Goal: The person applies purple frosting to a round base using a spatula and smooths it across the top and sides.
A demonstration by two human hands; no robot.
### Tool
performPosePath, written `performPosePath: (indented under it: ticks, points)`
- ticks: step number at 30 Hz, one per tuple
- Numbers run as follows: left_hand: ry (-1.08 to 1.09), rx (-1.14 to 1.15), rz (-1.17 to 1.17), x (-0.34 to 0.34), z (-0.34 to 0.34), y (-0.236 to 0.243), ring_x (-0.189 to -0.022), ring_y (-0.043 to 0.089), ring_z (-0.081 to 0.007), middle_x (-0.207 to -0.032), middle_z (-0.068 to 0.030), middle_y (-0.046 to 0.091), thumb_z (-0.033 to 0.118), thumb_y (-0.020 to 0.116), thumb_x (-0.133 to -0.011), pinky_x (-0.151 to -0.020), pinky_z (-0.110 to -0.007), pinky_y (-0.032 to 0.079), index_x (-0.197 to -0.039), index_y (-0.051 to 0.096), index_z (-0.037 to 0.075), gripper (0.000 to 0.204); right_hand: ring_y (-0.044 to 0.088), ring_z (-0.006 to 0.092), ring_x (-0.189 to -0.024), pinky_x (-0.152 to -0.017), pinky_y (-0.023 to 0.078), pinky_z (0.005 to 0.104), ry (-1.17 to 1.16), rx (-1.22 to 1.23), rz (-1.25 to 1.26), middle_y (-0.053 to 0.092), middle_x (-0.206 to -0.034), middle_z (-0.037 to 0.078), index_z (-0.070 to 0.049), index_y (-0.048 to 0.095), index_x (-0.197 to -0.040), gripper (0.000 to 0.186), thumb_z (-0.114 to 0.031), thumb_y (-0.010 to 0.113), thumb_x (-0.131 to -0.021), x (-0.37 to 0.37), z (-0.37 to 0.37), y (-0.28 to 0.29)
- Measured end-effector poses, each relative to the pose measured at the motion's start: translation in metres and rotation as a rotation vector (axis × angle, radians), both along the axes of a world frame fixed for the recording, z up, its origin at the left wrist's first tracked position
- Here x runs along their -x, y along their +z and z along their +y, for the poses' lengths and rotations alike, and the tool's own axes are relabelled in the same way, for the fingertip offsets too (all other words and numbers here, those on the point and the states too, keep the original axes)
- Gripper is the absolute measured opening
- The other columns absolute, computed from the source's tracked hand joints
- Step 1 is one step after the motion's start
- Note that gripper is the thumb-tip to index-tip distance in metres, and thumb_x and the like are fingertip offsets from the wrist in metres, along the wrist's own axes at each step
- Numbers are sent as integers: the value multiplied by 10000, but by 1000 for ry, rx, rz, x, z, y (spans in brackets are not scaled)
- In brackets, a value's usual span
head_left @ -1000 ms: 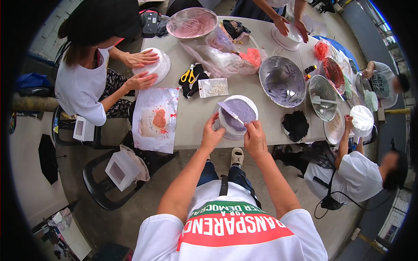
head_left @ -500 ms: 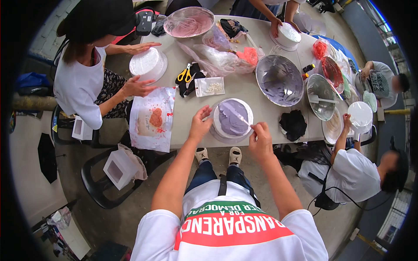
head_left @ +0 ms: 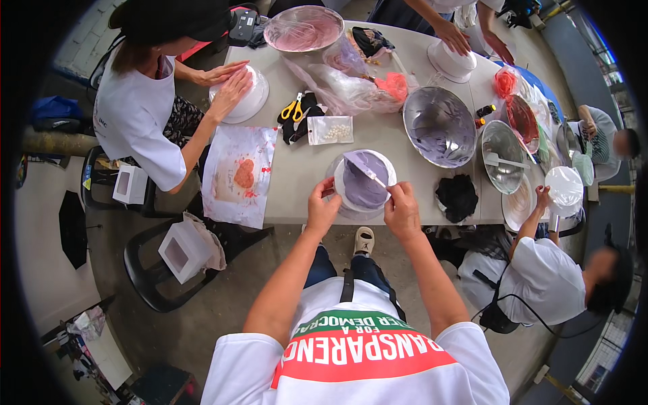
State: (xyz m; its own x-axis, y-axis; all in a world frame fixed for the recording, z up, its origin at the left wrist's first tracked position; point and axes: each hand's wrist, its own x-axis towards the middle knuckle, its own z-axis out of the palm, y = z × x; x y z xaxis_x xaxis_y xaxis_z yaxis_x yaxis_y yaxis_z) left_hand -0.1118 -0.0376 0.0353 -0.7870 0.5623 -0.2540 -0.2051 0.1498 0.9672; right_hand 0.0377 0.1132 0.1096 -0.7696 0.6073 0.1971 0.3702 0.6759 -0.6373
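Note:
A round white cake (head_left: 387, 165) stands at the table's near edge on a clear round stand (head_left: 358, 215). Purple icing (head_left: 364, 189) covers the middle of its top. My right hand (head_left: 403, 210) is closed on the handle of a white spatula (head_left: 364, 167), whose blade lies across the icing. At the left side of the cake, my left hand (head_left: 323, 208) has thumb and fingers closed at the stand's rim. A steel bowl smeared with purple icing (head_left: 439, 127) sits tilted beyond my right hand.
Yellow scissors (head_left: 292, 108) and a bag of white beads (head_left: 330, 130) lie beyond the cake. A black cloth (head_left: 456, 198) is at right, a stained paper sheet with a heart (head_left: 236, 177) at left. People with round white cakes (head_left: 245, 96) work around the table.
My left hand has come in from the air to the stand's rim and closed its fingers. The spatula has swung over the icing. The person at left has moved both hands together over their cake.

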Motion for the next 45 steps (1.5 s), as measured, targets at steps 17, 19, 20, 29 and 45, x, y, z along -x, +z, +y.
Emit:
performPosePath:
  ticks: [17, 19, 20, 29, 45]
  points:
    - [-150, -101, -75, 49, 11, -13, -1035, 641, -140, -1161, -101, 687, 1, 644, -888, -913, -289, 506, -1248, 632, -30, 362, 592, 357, -815, -699, 502, 422, 78, 39, 39, 555, -967, 181, 17, 619, -1006, 290, 121, 585, -738, -18, -19, 16]
    - [3, -87, -117, 48, 15, -12, -1038, 630, -139, -1171, -96, 668, -4, 618, -898, -901, -283, 504, -1254, 609, -47, 359, 583, 336, -757, -655, 497, 401, 36, 34, 84, 555, -965, 182, 26, 618, -1003, 289, 139, 571, -742, -19, -13, 13]
    - [1, -88, -117, 43, 14, -11, -1038, 630, -139, -1171, -96, 668, -4, 618, -898, -901, -283, 504, -1254, 609, -47, 359, 572, 330, -750, -647, 489, 397, -10, 2, 92, 550, -955, 182, 26, 616, -997, 287, 142, 566, -739, -19, -9, 7]
    - [61, -7, -63, -13, 2, -1, -1007, 636, -157, -1146, -91, 667, 0, 634, -826, -897, -307, 508, -1232, 596, -36, 409, 589, 387, -887, -740, 503, 449, -136, -51, 23, 541, -1009, 193, 11, 616, -1014, 283, 99, 573, -749, -14, -1, -6]
    - [-51, 57, 15, 20, 7, -10, -919, 642, -122, -1067, -79, 701, -15, 628, -830, -754, -267, 532, -1234, 650, -31, 405, 593, 391, -941, -795, 509, 450, 60, 2, 9, 555, -1013, 190, 14, 610, -1030, 315, 110, 597, -729, -8, -21, 5]
